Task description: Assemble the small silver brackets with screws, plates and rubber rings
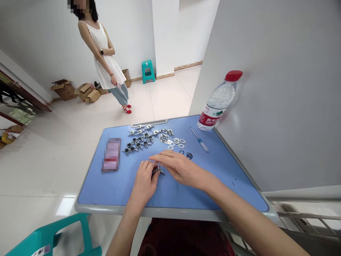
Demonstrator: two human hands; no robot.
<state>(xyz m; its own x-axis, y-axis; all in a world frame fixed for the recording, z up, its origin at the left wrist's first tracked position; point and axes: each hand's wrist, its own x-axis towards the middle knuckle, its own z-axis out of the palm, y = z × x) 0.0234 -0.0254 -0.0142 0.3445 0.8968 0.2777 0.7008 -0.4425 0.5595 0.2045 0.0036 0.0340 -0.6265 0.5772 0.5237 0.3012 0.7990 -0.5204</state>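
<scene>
My left hand (144, 180) is closed around a small metal fitting (160, 170) just above the blue tabletop, with one end showing between thumb and fingers. Over it reaches my right hand (179, 166), fingers stretched out, fingertips meeting the left fingers at the top of the fitting. Its fingertips partly hide the contact. Beyond the hands lie several flat metal gaskets (178, 141) and a few black rubber rings (189, 155). Rows of similar metal fittings with black centres (138, 144) stand farther left, with more bare metal fittings (140, 131) behind them.
A screwdriver (203, 144) and a large water bottle (217, 103) are at the table's right, beside a grey panel (282, 92). A blurred purple item (111, 155) lies left. A person (101, 53) stands beyond the table. Green stools (148, 71) and cardboard boxes (64, 89) are on the floor.
</scene>
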